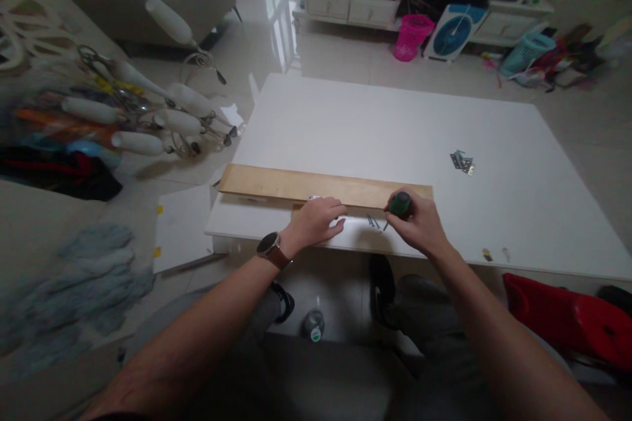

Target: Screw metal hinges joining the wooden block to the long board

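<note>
A long wooden board (pixel 296 183) lies along the near side of a white panel (pixel 375 125). My right hand (pixel 419 220) is closed around a screwdriver (pixel 400 204) with a green and black handle, at the board's right end. Its tip is hidden from me. My left hand (pixel 316 220), with a watch (pixel 269 245) on the wrist, rests at the board's near edge, its fingers bent and the thumb apart, holding nothing that I can see. Between the hands several loose screws (pixel 373 221) lie on the white panel.
Metal hinges with screws (pixel 463 162) lie on the panel's right part. A red plastic stool (pixel 567 316) stands at the lower right, and a bottle (pixel 314 325) is on the floor between my feet. A lamp with several white shades (pixel 180 121) lies at the left.
</note>
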A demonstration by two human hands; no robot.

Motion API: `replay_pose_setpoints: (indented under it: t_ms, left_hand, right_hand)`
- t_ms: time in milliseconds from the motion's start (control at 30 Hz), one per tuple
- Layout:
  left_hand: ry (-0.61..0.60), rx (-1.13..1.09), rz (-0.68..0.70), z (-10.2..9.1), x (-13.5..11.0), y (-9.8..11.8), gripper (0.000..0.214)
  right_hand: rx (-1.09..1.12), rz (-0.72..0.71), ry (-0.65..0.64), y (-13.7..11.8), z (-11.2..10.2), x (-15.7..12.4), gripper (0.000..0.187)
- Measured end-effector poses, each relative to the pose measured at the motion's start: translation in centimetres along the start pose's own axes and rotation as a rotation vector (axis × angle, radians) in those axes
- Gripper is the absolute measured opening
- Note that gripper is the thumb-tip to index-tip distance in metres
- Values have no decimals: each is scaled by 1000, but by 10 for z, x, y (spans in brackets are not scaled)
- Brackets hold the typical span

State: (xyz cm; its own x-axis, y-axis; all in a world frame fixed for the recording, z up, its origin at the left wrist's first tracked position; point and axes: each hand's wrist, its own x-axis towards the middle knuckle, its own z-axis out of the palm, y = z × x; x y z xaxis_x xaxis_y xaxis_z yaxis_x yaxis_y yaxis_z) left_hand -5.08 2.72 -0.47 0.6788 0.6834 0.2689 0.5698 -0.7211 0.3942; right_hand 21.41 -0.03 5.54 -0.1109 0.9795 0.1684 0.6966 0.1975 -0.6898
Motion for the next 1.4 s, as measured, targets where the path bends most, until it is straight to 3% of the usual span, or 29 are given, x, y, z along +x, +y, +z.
replay_pose_setpoints:
  t_ms: [233, 500, 1067, 1400]
  left_hand:
    - [-93, -67, 57, 15, -1, 7, 13]
    - [-164, -67, 32, 11, 7, 14, 15]
    - [-403, -42, -101, 20, 29, 49, 20]
    - [-395, -97, -148, 30, 37, 52, 22]
  right_hand:
    - [31, 26, -9, 5, -1, -4, 9]
    - [51, 46, 37, 6, 2, -2, 11]
    - [37, 32, 215, 1, -13, -4, 13]
    - [70, 50, 224, -3, -18, -5, 12]
